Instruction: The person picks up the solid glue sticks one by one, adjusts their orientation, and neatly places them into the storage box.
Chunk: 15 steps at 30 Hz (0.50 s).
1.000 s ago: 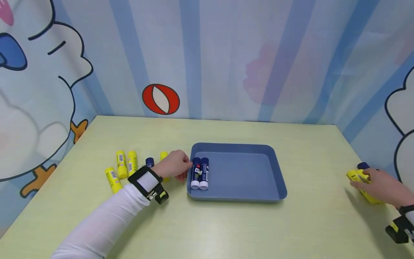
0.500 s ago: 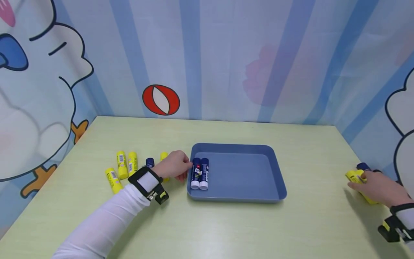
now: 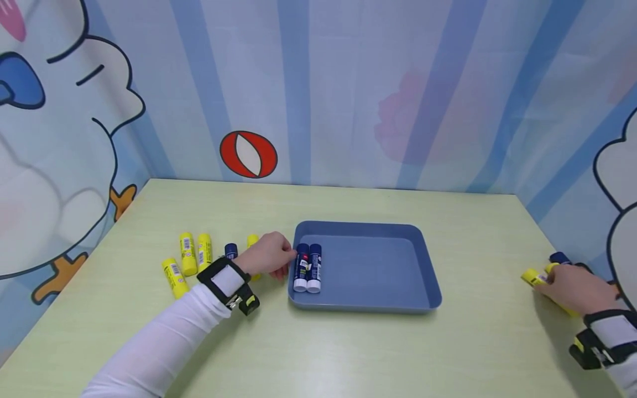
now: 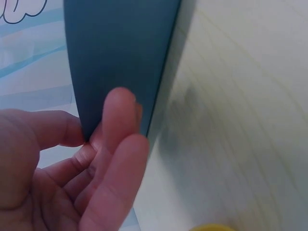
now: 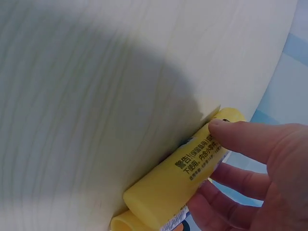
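Left hand (image 3: 269, 254): fingers pinching tray (image 3: 378, 265) rim, nine o'clock. Right hand (image 3: 577, 287), tray's three o'clock: gripping stick (image 5: 178, 171), best lifted clear of second stick (image 5: 126, 223).

I see yellow tubes (image 3: 187, 254), white-ended navy tubes (image 3: 314, 265), blue-grey tray (image 3: 378, 271), pale wood-grain counter (image 3: 348, 354), blue-striped backdrop (image 3: 338, 83).

Before me I see a pale table (image 3: 348, 354) with faint wood grain. Behind it I see a blue-striped wall (image 3: 338, 83) with a red-and-white ball (image 3: 231, 152) printed low, and a white cartoon figure (image 3: 55, 182) to my left.
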{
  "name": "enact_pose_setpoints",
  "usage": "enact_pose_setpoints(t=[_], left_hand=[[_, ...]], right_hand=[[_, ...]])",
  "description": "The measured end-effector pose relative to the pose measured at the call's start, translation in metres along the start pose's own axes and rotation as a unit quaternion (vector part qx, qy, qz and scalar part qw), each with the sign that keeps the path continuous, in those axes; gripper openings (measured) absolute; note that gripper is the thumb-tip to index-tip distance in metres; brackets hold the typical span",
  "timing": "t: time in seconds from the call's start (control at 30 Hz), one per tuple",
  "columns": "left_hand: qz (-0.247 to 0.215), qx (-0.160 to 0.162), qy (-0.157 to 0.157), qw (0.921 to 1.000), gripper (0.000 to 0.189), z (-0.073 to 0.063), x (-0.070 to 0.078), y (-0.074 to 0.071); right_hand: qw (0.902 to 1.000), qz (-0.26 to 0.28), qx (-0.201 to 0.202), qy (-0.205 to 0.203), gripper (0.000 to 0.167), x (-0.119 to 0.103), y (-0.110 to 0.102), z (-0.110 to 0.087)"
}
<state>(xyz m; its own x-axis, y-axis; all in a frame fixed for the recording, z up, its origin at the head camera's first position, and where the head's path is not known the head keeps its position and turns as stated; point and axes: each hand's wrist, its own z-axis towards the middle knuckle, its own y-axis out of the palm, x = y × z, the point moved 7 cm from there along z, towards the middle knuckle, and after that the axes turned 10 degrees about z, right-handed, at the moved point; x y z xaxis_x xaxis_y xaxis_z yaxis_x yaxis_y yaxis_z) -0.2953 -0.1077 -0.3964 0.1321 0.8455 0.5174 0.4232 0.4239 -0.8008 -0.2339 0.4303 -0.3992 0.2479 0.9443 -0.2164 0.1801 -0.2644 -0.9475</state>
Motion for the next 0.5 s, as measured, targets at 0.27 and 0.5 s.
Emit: enact_pose_setpoints(t=[0.27,0.5], left_hand=[[0.002,-0.001,-0.002,1.0,0.027,-0.0009,0.0011,-0.0001],[0.004,0.001,0.004,1.0,0.029,0.0006,0.0,0.0006]], right_hand=[[0.9999,-0.006,0.008,-0.002,0.034,-0.0023,0.0018,-0.0009],[0.9997,-0.015,0.006,-0.016,0.033,-0.0048,0.0021,-0.0013]])
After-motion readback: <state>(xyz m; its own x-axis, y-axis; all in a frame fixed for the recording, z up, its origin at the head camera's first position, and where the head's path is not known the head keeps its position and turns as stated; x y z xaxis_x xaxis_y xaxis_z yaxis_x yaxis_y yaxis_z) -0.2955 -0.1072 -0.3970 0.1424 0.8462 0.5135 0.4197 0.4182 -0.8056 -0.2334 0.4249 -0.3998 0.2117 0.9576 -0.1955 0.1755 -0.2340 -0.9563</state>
